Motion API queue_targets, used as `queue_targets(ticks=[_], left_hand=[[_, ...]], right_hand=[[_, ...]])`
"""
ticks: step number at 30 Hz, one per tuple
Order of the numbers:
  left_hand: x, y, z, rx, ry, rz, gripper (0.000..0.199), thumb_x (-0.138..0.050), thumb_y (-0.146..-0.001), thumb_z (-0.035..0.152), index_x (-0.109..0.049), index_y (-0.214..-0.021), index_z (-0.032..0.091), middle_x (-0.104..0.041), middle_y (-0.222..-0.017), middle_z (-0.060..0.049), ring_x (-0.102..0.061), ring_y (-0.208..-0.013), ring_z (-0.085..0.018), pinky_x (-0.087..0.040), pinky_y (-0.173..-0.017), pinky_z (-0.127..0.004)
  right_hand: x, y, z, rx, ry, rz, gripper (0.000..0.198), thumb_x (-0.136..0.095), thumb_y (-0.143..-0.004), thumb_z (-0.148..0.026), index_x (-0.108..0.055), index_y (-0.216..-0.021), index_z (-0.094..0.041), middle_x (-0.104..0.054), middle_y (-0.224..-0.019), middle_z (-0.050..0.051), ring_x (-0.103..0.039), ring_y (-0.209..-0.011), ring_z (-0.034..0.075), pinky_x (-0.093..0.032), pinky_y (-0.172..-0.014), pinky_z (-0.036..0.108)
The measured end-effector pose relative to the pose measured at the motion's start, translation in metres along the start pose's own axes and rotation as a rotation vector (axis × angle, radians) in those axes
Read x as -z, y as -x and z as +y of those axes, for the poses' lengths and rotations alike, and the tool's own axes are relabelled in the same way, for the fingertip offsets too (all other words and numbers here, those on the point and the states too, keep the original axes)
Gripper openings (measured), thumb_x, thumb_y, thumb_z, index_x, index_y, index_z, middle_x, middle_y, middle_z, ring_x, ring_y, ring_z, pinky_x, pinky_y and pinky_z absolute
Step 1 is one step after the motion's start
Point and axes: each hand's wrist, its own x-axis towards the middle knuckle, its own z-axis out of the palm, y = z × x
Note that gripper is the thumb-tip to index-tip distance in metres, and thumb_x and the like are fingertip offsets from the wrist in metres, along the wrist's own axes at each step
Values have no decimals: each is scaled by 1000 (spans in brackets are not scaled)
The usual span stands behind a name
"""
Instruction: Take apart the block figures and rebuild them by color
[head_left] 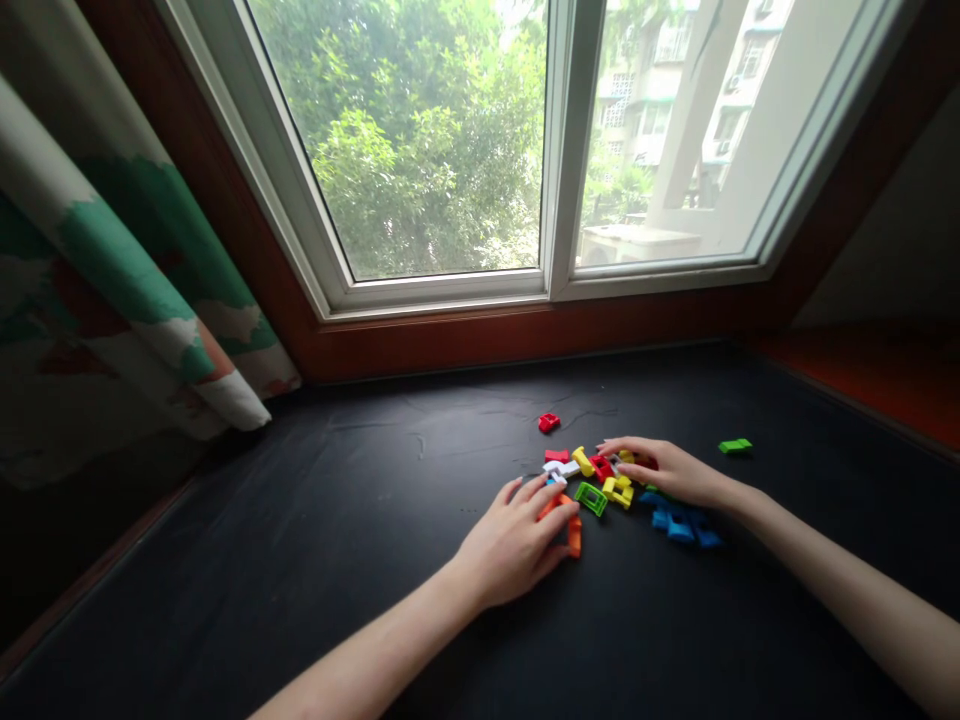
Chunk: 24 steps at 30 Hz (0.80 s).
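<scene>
Some orange pieces (574,538) half-hidden under the left grip (516,532)

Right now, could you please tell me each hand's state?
Left hand: spread over orange plastic pieces; grip unclear.
Right hand: curled over multicoloured plastic pieces; grip unclear.

A black, slightly creased surface (315,560) fills the lower frame. Right of lower centre lie small red (549,423), white (564,467), yellow (618,492), orange (574,540) and blue pieces (679,526), seemingly partly overlapping; farther right, a green piece (735,447) lies apart.
</scene>
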Motion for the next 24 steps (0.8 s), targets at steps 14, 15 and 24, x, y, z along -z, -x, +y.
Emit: queue_targets(ticks=[14,15,24], left_hand=[[7,-1,2,188,85,139,40,-48,-96,36,-49,-133,20,-47,-146,-14,-35,-142,-31,-32,-114,-55],[7,-4,15,125,102,97,44,-49,-96,39,-47,-136,21,-44,-149,-13,-34,-142,-31,-31,-115,-54],[-16,1,50,-149,95,-17,52,-42,-98,46,-38,-145,25,-43,-151,-10,-35,-142,-29,-29,-116,-52]], right_hand=[[1,0,-9,-33,377,504,33,-46,-90,-41,-67,-108,-24,-64,-125,11,-54,-123,32,-37,-107,53],[15,6,13,-185,458,593,36,-45,-87,-42,-66,-107,-22,-63,-126,14,-52,-125,35,-35,-107,57],[5,47,73,-311,342,501,50,-41,-87,-53,-60,-120,-21,-55,-138,15,-46,-133,32,-34,-114,51]])
